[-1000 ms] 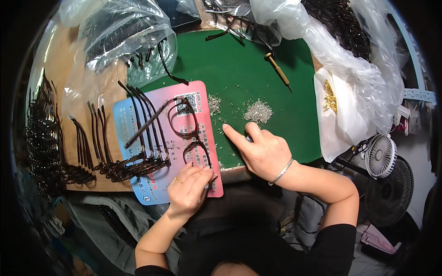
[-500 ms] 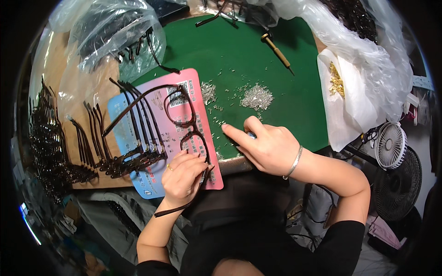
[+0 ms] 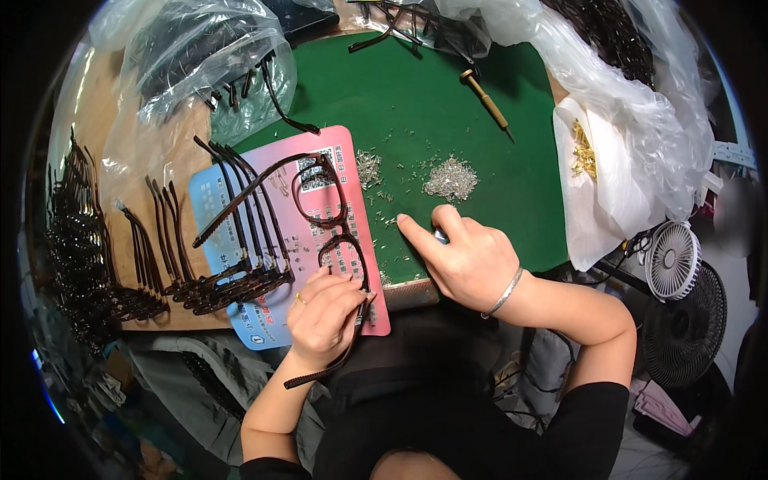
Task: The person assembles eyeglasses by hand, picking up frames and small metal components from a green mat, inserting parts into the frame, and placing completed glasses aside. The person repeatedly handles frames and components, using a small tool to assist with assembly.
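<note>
My left hand (image 3: 324,316) is closed on a dark brown eyeglass frame (image 3: 346,216), its fingers pinching near the lower rim and hinge. The frame's temples are unfolded, one reaching up and left, the other down past my wrist. Beneath it lies a pink and blue printed card (image 3: 272,330). My right hand (image 3: 478,260) rests on the green mat (image 3: 520,200), index finger stretched to tiny loose metal pieces, apparently screws. Its other fingers curl around a small bluish, shiny thing, mostly hidden. Just beyond are a large heap of silver screws (image 3: 452,178) and a smaller heap (image 3: 368,170).
Several dark eyeglass frames (image 3: 232,284) stand in rows at the left, some on the card. A brass-handled screwdriver (image 3: 488,106) lies far right on the mat. Gold-coloured pieces (image 3: 584,152) sit on white wrapping. Plastic bags (image 3: 208,64) cover the back; a white fan (image 3: 674,260) stands right.
The whole view has shifted slightly. My left hand and the eyeglass frame have moved a little right and nearer; the right hand's pose is nearly the same.
</note>
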`<state>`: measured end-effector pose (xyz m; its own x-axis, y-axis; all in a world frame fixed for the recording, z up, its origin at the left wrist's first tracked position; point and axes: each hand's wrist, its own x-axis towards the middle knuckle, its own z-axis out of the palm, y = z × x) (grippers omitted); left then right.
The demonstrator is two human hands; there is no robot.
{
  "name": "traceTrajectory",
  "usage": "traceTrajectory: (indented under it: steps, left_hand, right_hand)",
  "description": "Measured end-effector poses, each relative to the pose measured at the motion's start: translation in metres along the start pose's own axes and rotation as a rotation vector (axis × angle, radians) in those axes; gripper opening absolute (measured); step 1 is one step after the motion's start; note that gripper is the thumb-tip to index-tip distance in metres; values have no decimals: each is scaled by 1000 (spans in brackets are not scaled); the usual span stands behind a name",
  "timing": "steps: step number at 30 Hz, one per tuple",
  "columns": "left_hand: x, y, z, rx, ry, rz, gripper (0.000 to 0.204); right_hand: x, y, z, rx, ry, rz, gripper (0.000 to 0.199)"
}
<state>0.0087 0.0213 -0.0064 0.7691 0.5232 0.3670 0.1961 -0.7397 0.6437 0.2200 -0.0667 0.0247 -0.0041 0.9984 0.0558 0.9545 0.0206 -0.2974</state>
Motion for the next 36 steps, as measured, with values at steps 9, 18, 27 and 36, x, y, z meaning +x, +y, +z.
traceTrajectory:
  steps: [9, 18, 27, 36]
  left_hand:
    - [0, 1, 2, -2, 54, 8, 15]
    - [-2, -8, -7, -16, -15, 101, 16]
    - [-3, -5, -4, 19, -19, 95, 13]
    - [-4, -4, -4, 32, -14, 82, 11]
  right_hand:
    - [4, -4, 0, -52, -14, -30, 47]
    - [7, 4, -14, 513, -263, -184, 42]
    - [1, -13, -2, 464, -296, -202, 39]
    - [2, -13, -2, 455, -308, -214, 39]
